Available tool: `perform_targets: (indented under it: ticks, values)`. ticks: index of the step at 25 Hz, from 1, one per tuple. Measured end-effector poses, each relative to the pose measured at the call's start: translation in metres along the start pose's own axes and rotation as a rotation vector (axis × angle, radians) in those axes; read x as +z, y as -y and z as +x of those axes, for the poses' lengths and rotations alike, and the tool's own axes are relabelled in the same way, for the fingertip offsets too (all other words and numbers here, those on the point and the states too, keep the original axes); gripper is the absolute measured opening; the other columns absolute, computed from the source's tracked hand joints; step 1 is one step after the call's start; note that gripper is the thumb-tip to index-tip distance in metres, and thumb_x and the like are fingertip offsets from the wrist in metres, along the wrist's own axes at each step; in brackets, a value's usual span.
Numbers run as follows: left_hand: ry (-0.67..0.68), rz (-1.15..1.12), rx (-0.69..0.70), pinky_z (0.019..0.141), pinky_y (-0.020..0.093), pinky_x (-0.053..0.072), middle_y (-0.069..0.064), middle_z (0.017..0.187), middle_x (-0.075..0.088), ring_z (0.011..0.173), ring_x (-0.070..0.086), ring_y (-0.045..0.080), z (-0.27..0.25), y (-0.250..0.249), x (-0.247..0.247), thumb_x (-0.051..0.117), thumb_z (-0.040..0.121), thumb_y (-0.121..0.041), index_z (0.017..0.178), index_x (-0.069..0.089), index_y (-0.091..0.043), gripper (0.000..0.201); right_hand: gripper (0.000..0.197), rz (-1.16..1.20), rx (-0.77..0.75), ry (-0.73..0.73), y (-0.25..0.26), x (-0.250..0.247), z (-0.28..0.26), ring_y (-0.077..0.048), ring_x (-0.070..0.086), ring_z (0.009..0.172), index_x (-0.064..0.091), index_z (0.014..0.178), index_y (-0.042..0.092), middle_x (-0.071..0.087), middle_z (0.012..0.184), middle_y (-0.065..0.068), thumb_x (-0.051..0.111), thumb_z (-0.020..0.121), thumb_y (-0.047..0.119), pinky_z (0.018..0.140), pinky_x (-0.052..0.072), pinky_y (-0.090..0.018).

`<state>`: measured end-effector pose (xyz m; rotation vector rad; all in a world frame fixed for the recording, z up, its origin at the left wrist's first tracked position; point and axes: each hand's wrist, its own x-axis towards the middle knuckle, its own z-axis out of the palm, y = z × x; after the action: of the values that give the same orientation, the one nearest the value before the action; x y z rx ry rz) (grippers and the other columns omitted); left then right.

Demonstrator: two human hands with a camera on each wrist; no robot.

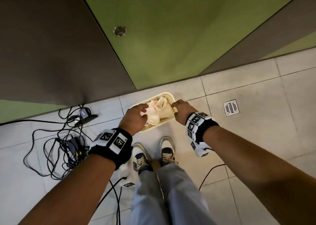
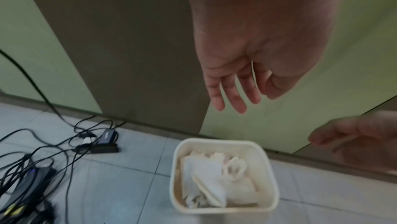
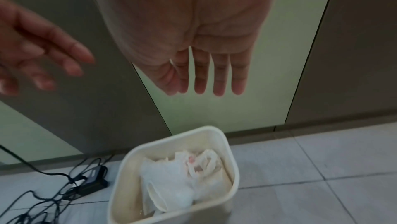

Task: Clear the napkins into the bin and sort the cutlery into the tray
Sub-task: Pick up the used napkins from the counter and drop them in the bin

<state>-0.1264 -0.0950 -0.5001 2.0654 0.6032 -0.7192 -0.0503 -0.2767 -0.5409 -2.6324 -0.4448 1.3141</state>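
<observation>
A cream bin [image 1: 168, 95] stands on the tiled floor by the wall, in front of my feet. White crumpled napkins [image 1: 156, 112] and a plastic bag lie inside it, also seen from above as napkins [image 2: 206, 175] and napkins [image 3: 171, 175]. My left hand [image 1: 134, 116] hovers over the bin's left side, fingers straight and empty [image 2: 232, 90]. My right hand [image 1: 181, 111] hangs over the bin's right rim, fingers straight, holding nothing [image 3: 206, 74]. No cutlery or tray is in view.
A tangle of black cables [image 1: 56, 149] with a power strip [image 1: 85, 118] lies on the floor left of the bin. A floor drain [image 1: 231, 107] sits to the right. Green and brown wall panels [image 1: 153, 36] rise behind the bin.
</observation>
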Motion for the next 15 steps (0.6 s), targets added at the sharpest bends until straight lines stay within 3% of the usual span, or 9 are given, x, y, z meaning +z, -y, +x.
perform_targets:
  ticks: [2,4,6,9,11,13,15]
  values:
    - [0.006,-0.012,0.04,0.066,0.009,0.045,0.0,0.113,0.063,0.089,0.063,0.021,-0.04,-0.043,-0.027,0.049,0.088,-0.01,0.117,0.06,-0.018,0.032,0.043,-0.002,-0.041,-0.019,0.007,-0.038,-0.052,-0.031,0.045,0.125,0.045,0.131,0.013,0.044,0.137,-0.012,0.046,0.088,0.011,0.105,0.041,-0.039]
    - [0.013,0.011,0.12,0.075,0.016,0.045,-0.002,0.111,0.066,0.099,0.063,0.021,-0.073,-0.084,-0.048,0.05,0.089,-0.014,0.112,0.063,-0.018,0.027,0.041,0.004,-0.081,-0.07,0.016,-0.073,-0.098,-0.031,0.049,0.121,0.048,0.129,0.013,0.048,0.133,-0.013,0.047,0.088,0.011,0.102,0.043,-0.038]
    - [0.042,0.064,0.203,0.074,0.012,0.039,-0.001,0.114,0.067,0.1,0.063,0.02,-0.11,-0.127,-0.071,0.051,0.089,-0.017,0.112,0.064,-0.017,0.026,0.04,0.006,-0.138,-0.142,0.026,-0.109,-0.146,-0.03,0.051,0.12,0.049,0.127,0.012,0.052,0.131,-0.013,0.048,0.087,0.011,0.101,0.044,-0.036]
    - [0.063,0.108,0.311,0.064,0.008,0.042,0.0,0.106,0.066,0.08,0.065,0.014,-0.158,-0.18,-0.101,0.052,0.09,-0.019,0.114,0.062,-0.018,0.026,0.037,0.019,-0.226,-0.282,0.038,-0.165,-0.21,-0.027,0.056,0.113,0.052,0.125,0.013,0.058,0.126,-0.011,0.05,0.087,0.012,0.097,0.046,-0.034]
    - [0.028,0.071,0.35,0.057,0.004,0.04,-0.003,0.097,0.061,0.061,0.052,0.002,-0.193,-0.21,-0.126,0.055,0.09,-0.019,0.115,0.062,-0.018,0.026,0.035,0.059,-0.284,-0.376,0.047,-0.203,-0.254,-0.026,0.061,0.107,0.054,0.122,0.013,0.063,0.12,-0.01,0.052,0.087,0.011,0.092,0.049,-0.034]
    - [-0.072,0.041,0.391,0.061,0.007,0.04,-0.007,0.089,0.057,0.057,0.046,-0.001,-0.221,-0.233,-0.153,0.056,0.089,-0.018,0.115,0.062,-0.018,0.027,0.033,0.087,-0.327,-0.438,0.055,-0.237,-0.285,-0.024,0.062,0.101,0.055,0.121,0.014,0.066,0.115,-0.006,0.052,0.088,0.012,0.089,0.051,-0.035]
    - [-0.219,-0.004,0.418,0.055,0.0,0.038,-0.01,0.084,0.055,0.054,0.048,-0.004,-0.249,-0.25,-0.185,0.056,0.089,-0.015,0.115,0.062,-0.016,0.027,0.031,0.097,-0.391,-0.499,0.067,-0.266,-0.307,-0.02,0.06,0.093,0.057,0.118,0.014,0.066,0.109,-0.004,0.052,0.088,0.011,0.085,0.05,-0.03]
